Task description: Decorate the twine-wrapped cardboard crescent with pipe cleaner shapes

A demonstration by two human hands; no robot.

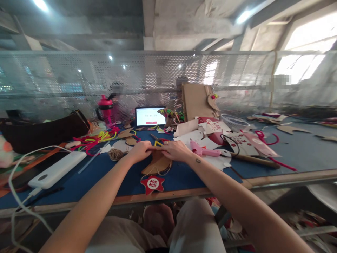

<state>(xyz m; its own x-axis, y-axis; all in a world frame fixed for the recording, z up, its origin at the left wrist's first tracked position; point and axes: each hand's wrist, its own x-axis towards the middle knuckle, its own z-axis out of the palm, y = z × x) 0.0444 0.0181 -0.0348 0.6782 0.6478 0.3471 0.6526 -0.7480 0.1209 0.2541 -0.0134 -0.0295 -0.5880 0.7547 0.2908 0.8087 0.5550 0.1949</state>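
Observation:
Both hands meet at the far edge of a curved brown cardboard cutout [157,163] near the table's front. My left hand [141,151] is closed with its fingertips at the cutout's upper left, and my right hand [177,150] grips the upper right side. Twine [166,171] loops from the cutout's lower end. From it a red star [152,185] with a white round label hangs by the table edge. Just beyond my fingers lie yellow-handled scissors [156,142]. A ball of twine [116,154] rests left of my left hand; a pink glue gun [204,150] lies right of my right hand.
A lit tablet [150,116] stands behind, beside a pink bottle [106,110]. Colourful pipe cleaners [98,138] and a white power strip [57,170] are on the left. Printed paper sheets [214,127] and a wooden stick [255,160] lie right. Upright cardboard [196,102] leans against the mesh screen.

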